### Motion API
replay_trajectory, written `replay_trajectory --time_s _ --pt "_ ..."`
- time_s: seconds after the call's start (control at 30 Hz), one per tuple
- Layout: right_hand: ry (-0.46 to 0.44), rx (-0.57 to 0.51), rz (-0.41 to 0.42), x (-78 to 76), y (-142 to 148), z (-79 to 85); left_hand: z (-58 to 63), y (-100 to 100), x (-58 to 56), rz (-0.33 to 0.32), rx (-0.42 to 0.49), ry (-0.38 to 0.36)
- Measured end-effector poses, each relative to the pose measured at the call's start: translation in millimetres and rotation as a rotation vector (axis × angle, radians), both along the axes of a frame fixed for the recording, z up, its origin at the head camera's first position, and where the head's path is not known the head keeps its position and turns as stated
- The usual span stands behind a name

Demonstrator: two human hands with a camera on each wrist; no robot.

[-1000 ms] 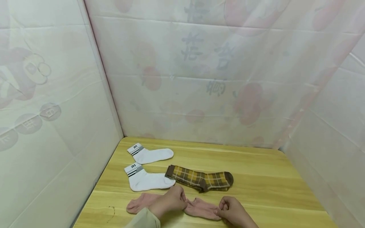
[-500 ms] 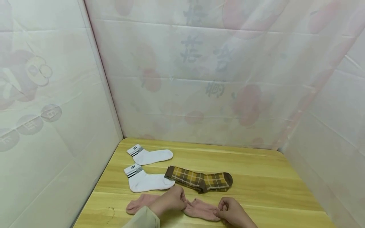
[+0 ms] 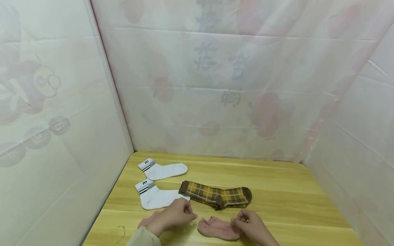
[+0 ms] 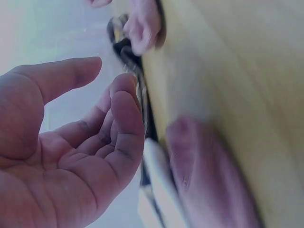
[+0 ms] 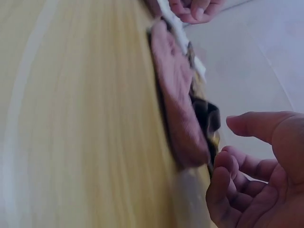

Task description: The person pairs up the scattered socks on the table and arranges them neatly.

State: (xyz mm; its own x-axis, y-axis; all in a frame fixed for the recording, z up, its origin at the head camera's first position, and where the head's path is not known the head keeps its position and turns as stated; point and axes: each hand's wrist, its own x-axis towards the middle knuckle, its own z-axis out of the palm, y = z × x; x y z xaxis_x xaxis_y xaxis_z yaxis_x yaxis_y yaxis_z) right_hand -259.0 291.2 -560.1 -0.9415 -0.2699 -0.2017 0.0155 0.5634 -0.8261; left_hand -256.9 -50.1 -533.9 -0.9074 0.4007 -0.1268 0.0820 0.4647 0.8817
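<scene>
Two pink ankle socks lie along the front of the table. The right one [image 3: 218,229] is flat, its cuff toward the left. My left hand [image 3: 173,215] hovers over the other pink sock [image 3: 149,218] and hides much of it. Thumb and fingers of that hand [image 4: 80,142] stand apart with nothing between them in the left wrist view. At the toe end of the right sock is my right hand [image 3: 250,225]. In the right wrist view its thumb and loosely bent fingers [image 5: 221,183] are parted, holding nothing, beside the pink sock [image 5: 178,99].
Brown and yellow plaid socks [image 3: 215,194] lie behind the pink ones. Two white socks with black stripes, a back one [image 3: 167,171] and a front one [image 3: 158,198], lie at the left. Printed cloth walls [image 3: 197,112] enclose the wooden table [image 3: 286,191].
My left hand has let go of the right pink sock's cuff and moved left. My right hand's fingers have parted from its toe end. The sock stays on the table.
</scene>
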Motion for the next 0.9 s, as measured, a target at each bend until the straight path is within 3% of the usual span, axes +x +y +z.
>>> replay_trajectory --time_s 0.13,0.3,0.5,0.67,0.9 --pt "0.061 0.015 -0.032 -0.9 -11.3 3.2 10.3 -19.4 1.7 0.045 0.062 -0.028" --pt "0.111 0.005 0.028 -5.8 -31.9 5.9 15.2 -45.4 2.3 0.143 0.007 0.010" --pt "0.111 -0.024 0.097 -9.4 -59.2 11.2 11.3 -77.8 4.6 0.184 -0.083 0.064" --pt "0.103 -0.034 0.139 -11.9 -70.8 14.2 3.7 -96.3 4.7 0.218 -0.104 0.075" --pt "0.056 -0.075 0.191 -14.5 -98.5 16.4 -0.9 -122.9 18.4 0.371 -0.226 0.018"
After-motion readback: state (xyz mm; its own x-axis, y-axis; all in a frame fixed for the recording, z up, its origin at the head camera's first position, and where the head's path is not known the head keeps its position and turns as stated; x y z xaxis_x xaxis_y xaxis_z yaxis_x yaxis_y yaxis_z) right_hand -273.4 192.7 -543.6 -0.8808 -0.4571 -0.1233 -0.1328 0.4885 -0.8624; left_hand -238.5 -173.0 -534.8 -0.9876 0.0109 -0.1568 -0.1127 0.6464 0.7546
